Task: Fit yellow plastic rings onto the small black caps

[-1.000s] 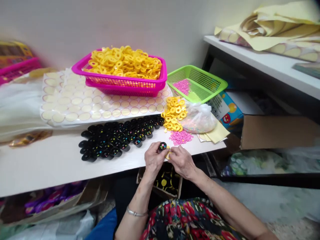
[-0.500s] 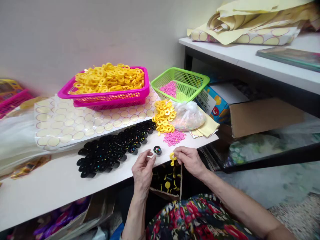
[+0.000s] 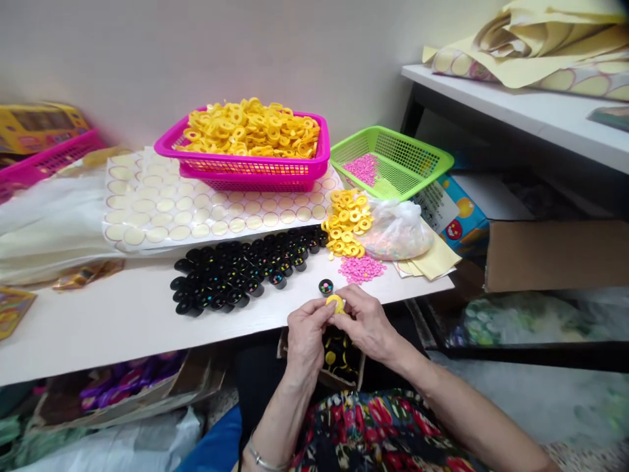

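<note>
Between my two hands is a yellow plastic ring piece (image 3: 335, 303), pinched near the table's front edge. My left hand (image 3: 307, 328) closes on its left side with thumb and fingers. From the other side my right hand (image 3: 366, 321) grips it too, and the fingers hide part of the piece. Just beyond my fingertips a single small black cup (image 3: 325, 286) stands on the table, with coloured bits inside. Farther left, rows of similar black cups (image 3: 236, 275) are packed together. A heap of yellow ring pieces (image 3: 348, 223) and a pile of pink beads (image 3: 362, 269) lie beyond my right hand.
A magenta basket (image 3: 246, 167) heaped with yellow pieces rests on sticker sheets (image 3: 147, 210). Right of it stand a green basket (image 3: 393, 187) and a clear plastic bag (image 3: 400, 229). Below the table edge, an open carton (image 3: 361, 377) holds black and yellow pieces. A shelf (image 3: 491, 98) juts in at right.
My hands have come together, and the left now also grips the yellow ring piece that only the right held before. The view has shifted, moving the scene rightward.
</note>
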`<state>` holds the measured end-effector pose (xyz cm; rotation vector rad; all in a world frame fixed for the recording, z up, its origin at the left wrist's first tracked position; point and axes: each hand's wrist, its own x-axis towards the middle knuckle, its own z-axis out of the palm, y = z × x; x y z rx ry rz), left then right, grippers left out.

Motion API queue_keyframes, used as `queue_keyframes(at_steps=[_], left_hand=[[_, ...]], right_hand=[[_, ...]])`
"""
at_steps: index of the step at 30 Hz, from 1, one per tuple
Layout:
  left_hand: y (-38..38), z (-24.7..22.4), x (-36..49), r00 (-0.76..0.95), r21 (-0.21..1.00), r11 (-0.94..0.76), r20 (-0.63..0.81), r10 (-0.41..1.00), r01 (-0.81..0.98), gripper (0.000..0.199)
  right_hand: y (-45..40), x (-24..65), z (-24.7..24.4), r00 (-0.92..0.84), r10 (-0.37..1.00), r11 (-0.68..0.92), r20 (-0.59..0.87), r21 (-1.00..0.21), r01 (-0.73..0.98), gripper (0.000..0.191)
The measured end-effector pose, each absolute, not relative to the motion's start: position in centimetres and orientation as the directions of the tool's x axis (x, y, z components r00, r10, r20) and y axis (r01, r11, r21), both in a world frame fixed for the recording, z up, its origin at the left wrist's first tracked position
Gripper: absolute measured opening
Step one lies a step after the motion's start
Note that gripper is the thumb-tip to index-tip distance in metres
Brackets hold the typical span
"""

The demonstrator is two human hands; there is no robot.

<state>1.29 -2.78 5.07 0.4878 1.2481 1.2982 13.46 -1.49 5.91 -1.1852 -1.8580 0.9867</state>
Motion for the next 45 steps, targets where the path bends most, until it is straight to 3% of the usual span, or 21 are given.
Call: queue_keyframes(at_steps=[5, 9, 19, 25, 34, 45], left_hand=[[-2.4, 4.7, 0.6, -0.345, 0.904, 0.157, -0.306, 0.887, -0.396, 0.023], [-1.1, 3.4, -1.0, -0.469, 0.916, 0.116, -0.302, 0.83, -0.384, 0.028], [0.7, 3.1, -0.3, -0.336, 0.928, 0.214, -0.316, 0.887, -0.306, 0.028], [1.2, 3.0, 0.2, -0.292, 0.934, 0.19, -0.281, 0.914, -0.304, 0.024], [1.1, 2.8, 0.4, -0.293, 0.936, 0.21, -0.293, 0.91, -0.282, 0.022], [1.1, 2.6, 0.2, -0.335, 0.952, 0.209, -0.276, 0.901, -0.224, 0.021]], right_hand=[[-0.2, 12.4, 6.1, -0.377, 0.889, 0.449, 0.259, -0.649, 0.614, 0.009], [1.7, 12.1, 6.1, -0.452, 0.869, 0.488, 0.2, -0.5, 0.716, 0.011], [3.5, 11.7, 6.2, -0.536, 0.844, 0.496, -0.018, -0.354, 0.793, 0.011], [3.6, 11.6, 6.0, -0.559, 0.828, 0.508, -0.032, -0.38, 0.773, 0.014], [3.5, 12.3, 5.3, -0.559, 0.827, 0.453, 0.053, -0.651, 0.609, 0.008], [3.0, 11.9, 4.5, -0.477, 0.867, 0.401, 0.145, -0.771, 0.494, 0.004]])
